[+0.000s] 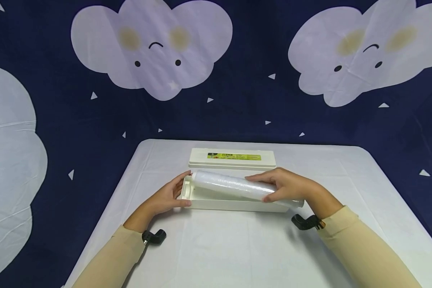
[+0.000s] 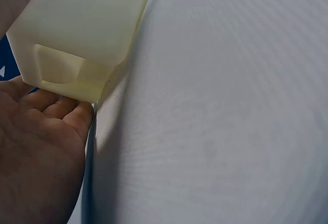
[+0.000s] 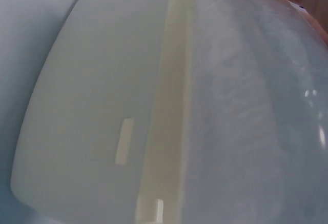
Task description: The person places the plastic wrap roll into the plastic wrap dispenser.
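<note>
A roll of plastic wrap (image 1: 230,185) lies slantwise over an open, cream-white box (image 1: 234,205). Its left end is by the box's back left corner, and its right end juts past the right front corner. From above, my right hand (image 1: 286,184) grips the roll near its right end, thumb in front and fingers behind. My left hand (image 1: 167,196) holds the box's left end, with the thumb at the front and the fingers round the back. The right wrist view shows the roll (image 3: 230,106) beside the long wall of the box (image 3: 87,106).
Behind the box lies its long cream lid (image 1: 234,163) with a green and yellow label. A white cloth covers the table (image 1: 216,248). Past the far edge hangs a dark blue curtain (image 1: 245,116) with cloud prints.
</note>
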Demonstrator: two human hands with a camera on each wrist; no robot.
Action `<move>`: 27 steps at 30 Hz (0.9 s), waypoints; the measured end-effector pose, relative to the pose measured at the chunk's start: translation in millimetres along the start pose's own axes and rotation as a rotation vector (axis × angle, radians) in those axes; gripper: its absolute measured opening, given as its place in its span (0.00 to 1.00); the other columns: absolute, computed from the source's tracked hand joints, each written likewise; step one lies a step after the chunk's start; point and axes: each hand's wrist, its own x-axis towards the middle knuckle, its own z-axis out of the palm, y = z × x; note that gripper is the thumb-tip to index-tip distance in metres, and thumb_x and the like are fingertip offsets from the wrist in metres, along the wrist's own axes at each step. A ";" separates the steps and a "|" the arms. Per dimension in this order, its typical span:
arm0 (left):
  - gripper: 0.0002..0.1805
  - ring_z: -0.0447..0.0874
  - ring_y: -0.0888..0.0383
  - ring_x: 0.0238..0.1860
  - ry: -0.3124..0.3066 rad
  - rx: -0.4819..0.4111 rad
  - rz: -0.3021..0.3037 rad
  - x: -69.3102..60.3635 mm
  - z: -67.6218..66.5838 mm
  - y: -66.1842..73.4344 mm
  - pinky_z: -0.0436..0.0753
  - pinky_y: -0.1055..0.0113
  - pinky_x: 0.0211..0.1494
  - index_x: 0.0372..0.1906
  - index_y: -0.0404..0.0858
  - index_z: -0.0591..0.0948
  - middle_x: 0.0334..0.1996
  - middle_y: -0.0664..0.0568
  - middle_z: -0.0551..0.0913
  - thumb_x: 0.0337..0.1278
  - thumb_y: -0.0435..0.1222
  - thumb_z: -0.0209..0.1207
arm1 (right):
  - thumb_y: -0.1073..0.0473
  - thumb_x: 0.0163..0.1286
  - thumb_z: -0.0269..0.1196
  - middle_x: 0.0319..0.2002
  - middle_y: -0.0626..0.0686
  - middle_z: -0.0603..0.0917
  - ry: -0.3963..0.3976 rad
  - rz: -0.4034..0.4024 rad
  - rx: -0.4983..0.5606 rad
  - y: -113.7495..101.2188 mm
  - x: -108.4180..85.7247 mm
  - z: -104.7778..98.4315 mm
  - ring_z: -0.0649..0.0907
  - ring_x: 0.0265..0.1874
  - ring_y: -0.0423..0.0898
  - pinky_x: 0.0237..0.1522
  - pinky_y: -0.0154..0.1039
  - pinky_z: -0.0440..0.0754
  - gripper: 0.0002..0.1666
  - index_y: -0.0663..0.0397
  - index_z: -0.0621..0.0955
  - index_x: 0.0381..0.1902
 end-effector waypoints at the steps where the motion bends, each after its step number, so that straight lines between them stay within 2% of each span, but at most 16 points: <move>1: 0.61 0.54 0.45 0.81 0.000 -0.002 -0.001 0.0 -0.1 0.0 0.58 0.71 0.77 0.85 0.35 0.50 0.82 0.41 0.54 0.52 0.22 0.76 | 0.61 0.63 0.79 0.67 0.51 0.81 -0.008 0.002 0.001 -0.1 1.1 -0.3 0.81 0.58 0.46 0.59 0.36 0.80 0.42 0.56 0.77 0.74; 9: 0.61 0.54 0.44 0.80 -0.009 -0.032 0.019 0.7 0.7 -1.1 0.59 0.70 0.77 0.85 0.34 0.49 0.82 0.39 0.54 0.52 0.22 0.76 | 0.62 0.62 0.79 0.67 0.49 0.80 -0.043 0.015 0.026 0.0 7.9 -1.4 0.81 0.57 0.46 0.57 0.39 0.81 0.43 0.53 0.77 0.75; 16: 0.61 0.53 0.44 0.81 0.008 0.004 0.019 1.0 -0.2 -2.4 0.61 0.72 0.75 0.84 0.32 0.50 0.82 0.38 0.55 0.51 0.23 0.77 | 0.65 0.60 0.79 0.65 0.48 0.82 -0.065 -0.006 0.036 1.1 18.4 1.5 0.82 0.51 0.45 0.53 0.39 0.83 0.43 0.53 0.78 0.73; 27: 0.60 0.53 0.43 0.81 -0.001 -0.004 0.028 1.0 -0.2 -3.1 0.61 0.73 0.75 0.84 0.32 0.51 0.82 0.39 0.55 0.51 0.22 0.77 | 0.68 0.57 0.79 0.65 0.47 0.82 -0.098 0.061 0.069 -5.7 26.3 4.1 0.83 0.54 0.44 0.56 0.38 0.82 0.43 0.52 0.79 0.72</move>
